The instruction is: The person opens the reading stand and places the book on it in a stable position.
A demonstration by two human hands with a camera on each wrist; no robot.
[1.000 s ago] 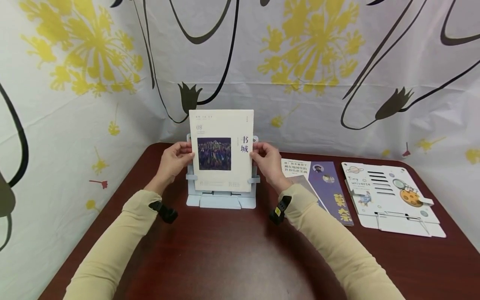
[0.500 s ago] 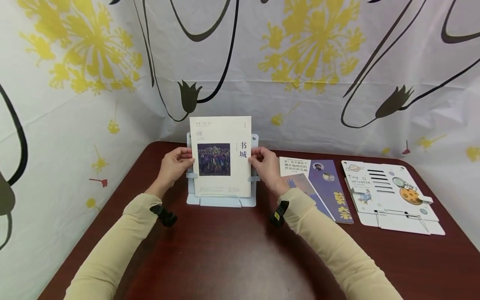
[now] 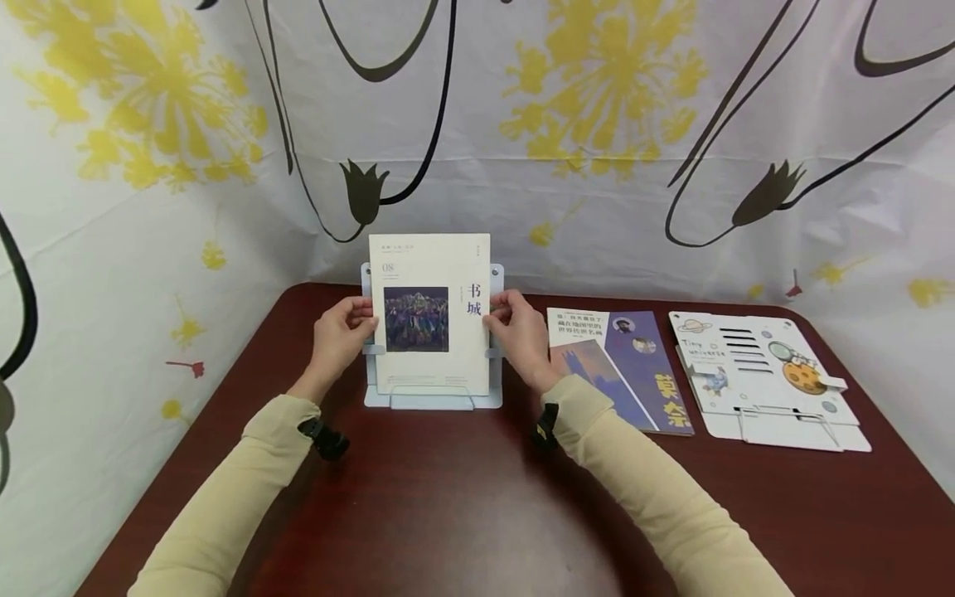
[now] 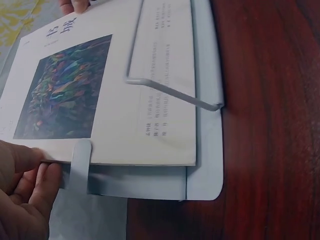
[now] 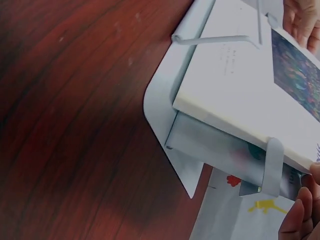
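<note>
A cream-covered book (image 3: pixel 467 358) with a dark picture and Chinese characters stands upright against a pale blue metal book stand (image 3: pixel 433 403). My left hand (image 3: pixel 339 338) pinches its left edge, thumb in front and fingers behind. At the opposite edge, my right hand (image 3: pixel 522 338) grips the same way. In the left wrist view, a bent wire page holder (image 4: pixel 172 92) crosses in front of the book's lower part, and a side clip (image 4: pixel 80 162) overlaps its edge. Another side clip (image 5: pixel 272 167) shows by the book's other edge in the right wrist view.
Right of the stand lie overlapping purple and white books or booklets (image 3: pixel 643 390). Farther right, a white folded book stand (image 3: pixel 753 381) with planet drawings lies flat. All rest on a dark red-brown table (image 3: pixel 448 514). A patterned curtain (image 3: pixel 462 191) hangs close behind.
Both hands have lowered the book, and its bottom edge now sits behind the wire holder at the stand's base. The head view has shifted slightly.
</note>
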